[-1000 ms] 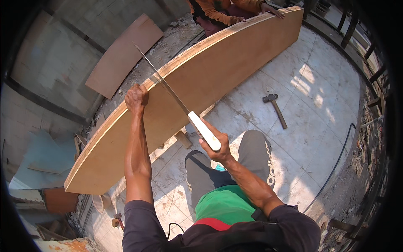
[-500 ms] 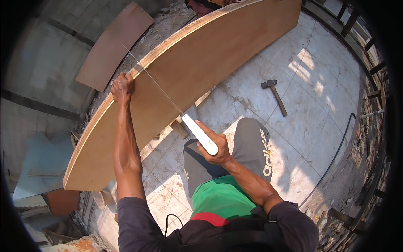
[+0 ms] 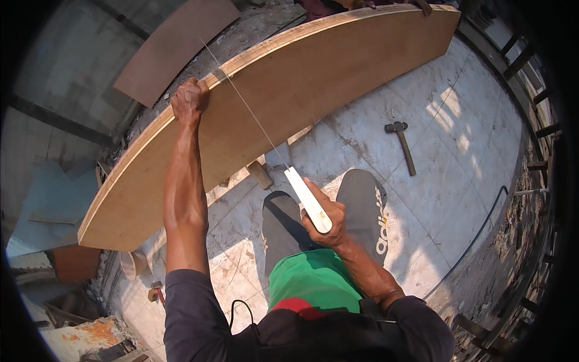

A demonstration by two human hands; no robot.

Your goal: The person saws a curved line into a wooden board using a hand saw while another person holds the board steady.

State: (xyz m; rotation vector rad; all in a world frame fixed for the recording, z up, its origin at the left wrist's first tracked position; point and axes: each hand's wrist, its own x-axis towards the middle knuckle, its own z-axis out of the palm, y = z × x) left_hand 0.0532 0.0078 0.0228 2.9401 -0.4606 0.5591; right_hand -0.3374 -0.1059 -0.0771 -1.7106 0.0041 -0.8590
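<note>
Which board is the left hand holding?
The big tan board with the saw across its top edge. The smaller pinkish board beyond it is untouched.

Floor [image 3: 440, 193]: pale tiles, dirt-smudged, sun-patched | hammer [image 3: 405, 151]: lying flat | dark cable [image 3: 493, 214]: curving, right side

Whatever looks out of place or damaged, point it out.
The hammer lies loose on the floor tiles, out of use, while the right hand grips a saw. Rubble lies untidily behind the wooden panel.
</note>
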